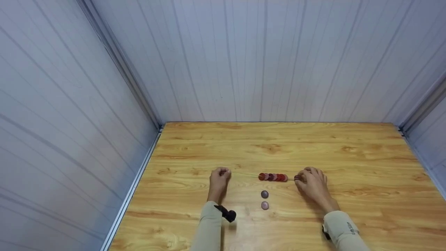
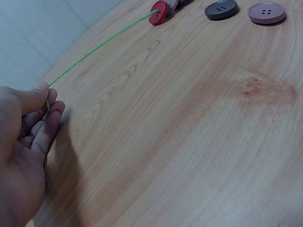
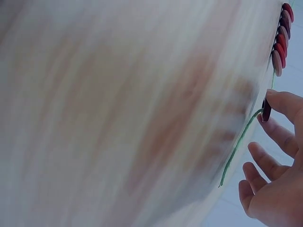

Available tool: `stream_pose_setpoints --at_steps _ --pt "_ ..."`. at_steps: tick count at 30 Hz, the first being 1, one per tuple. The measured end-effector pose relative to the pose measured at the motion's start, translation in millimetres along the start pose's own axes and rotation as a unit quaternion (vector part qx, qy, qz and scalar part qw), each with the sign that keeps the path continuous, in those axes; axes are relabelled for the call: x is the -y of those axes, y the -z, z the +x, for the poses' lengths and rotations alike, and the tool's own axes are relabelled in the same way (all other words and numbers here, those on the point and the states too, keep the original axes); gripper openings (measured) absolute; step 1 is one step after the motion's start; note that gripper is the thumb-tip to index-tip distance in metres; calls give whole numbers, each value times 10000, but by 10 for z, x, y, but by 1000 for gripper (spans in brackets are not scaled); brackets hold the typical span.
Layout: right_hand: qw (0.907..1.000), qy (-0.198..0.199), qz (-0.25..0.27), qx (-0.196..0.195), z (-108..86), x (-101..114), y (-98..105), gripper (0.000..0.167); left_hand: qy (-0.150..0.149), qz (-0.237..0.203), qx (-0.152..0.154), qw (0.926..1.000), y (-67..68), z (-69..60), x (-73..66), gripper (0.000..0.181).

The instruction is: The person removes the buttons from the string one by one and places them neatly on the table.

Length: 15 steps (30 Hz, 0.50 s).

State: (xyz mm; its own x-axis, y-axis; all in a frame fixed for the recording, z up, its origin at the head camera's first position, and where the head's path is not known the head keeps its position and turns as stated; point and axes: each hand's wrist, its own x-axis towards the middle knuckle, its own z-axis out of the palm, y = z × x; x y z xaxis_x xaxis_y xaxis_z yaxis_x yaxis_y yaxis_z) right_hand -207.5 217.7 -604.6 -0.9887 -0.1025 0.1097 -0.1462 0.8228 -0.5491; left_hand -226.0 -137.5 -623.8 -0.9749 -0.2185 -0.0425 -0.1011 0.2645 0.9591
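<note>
A green string [image 2: 102,45] runs from my left hand [image 1: 218,181], whose thumb and fingers pinch its end, to a row of red, pink and dark buttons [image 1: 273,177] threaded on it. Right of that row, my right hand [image 1: 313,184] pinches a dark button [image 3: 267,109] between thumb and index finger. In the right wrist view the string's green tail [image 3: 234,153] hangs past this button, which is apart from the row. The other fingers of the right hand are loosely bent.
Nearer the table's front edge than the row lie two loose buttons, one dark grey [image 1: 264,194] and one pinkish [image 1: 265,205]. Panelled walls [image 1: 244,62] border the wooden table [image 1: 278,139] at the back and sides.
</note>
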Motion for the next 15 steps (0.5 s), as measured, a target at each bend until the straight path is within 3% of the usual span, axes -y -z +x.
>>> stream_pose_setpoints --at_steps 6,15 --pt "9999 -100 -6 60 -4 -34 21 23 160 -14 133 9998 11 -9 -14 12" --pt "10000 -63 13 20 -28 -74 53 26 81 16 53 10000 -2 0 0 11"
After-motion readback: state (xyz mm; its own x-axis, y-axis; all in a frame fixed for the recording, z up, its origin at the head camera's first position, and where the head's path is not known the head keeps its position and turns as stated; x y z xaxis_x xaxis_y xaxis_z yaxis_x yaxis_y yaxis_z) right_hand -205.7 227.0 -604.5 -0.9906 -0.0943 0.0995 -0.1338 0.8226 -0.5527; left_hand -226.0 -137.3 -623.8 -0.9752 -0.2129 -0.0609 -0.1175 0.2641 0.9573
